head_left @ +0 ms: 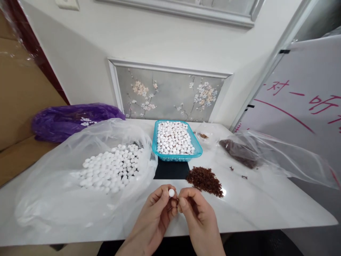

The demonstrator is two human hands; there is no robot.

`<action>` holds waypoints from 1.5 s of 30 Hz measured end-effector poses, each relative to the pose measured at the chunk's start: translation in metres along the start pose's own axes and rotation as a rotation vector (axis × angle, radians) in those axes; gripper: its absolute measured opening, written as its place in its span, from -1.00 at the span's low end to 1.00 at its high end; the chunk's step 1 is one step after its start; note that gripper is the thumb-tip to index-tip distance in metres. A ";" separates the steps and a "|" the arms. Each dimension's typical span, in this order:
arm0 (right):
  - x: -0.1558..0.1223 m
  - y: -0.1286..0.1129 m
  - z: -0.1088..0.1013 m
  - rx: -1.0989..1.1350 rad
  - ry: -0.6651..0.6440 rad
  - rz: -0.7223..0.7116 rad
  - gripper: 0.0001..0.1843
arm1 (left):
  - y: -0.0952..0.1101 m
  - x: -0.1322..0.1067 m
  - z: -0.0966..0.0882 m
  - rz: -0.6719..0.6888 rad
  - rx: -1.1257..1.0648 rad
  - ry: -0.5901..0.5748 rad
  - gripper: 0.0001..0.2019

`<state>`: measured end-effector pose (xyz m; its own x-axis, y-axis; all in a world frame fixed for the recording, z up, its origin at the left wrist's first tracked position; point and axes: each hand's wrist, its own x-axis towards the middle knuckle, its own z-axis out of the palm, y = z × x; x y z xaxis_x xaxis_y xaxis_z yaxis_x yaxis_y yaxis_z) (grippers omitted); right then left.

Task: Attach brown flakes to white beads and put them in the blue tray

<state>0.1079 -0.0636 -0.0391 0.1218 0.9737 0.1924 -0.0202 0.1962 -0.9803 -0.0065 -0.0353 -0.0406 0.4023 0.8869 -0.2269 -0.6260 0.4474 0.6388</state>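
Between the thumb and fingers of my left hand is a small white ball. Close beside it, my right hand has thumb and forefinger pinched together; whatever they hold, if anything, is too small to make out. Both hands are above the front of the white table. Just beyond my right hand lies a heap of small dark red-brown pieces. Farther back, a turquoise plastic basket is filled with white balls, with brown bits showing among them. To the left, an open clear plastic bag contains many loose white balls.
Behind the clear bag lies a purple bag with some white bits. At right is a clear bag of brown pieces; a small clear bag lies beside the basket. A black flat item is in front of the basket. A wall stands behind.
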 end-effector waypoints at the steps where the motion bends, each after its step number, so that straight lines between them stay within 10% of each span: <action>1: 0.000 0.000 0.000 -0.019 -0.008 -0.016 -0.81 | -0.001 0.000 0.000 0.013 0.007 -0.001 -0.86; 21: 0.001 0.014 0.005 -0.409 0.115 -0.356 -0.81 | -0.007 0.003 0.000 0.090 0.035 0.022 -0.86; 45: 0.004 0.016 0.004 -0.302 0.077 -0.244 -0.82 | -0.009 0.003 -0.001 0.119 0.035 0.053 -0.84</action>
<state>0.1041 -0.0562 -0.0535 0.1609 0.8892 0.4283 0.3101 0.3664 -0.8772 -0.0003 -0.0365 -0.0480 0.2898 0.9388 -0.1861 -0.6429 0.3350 0.6888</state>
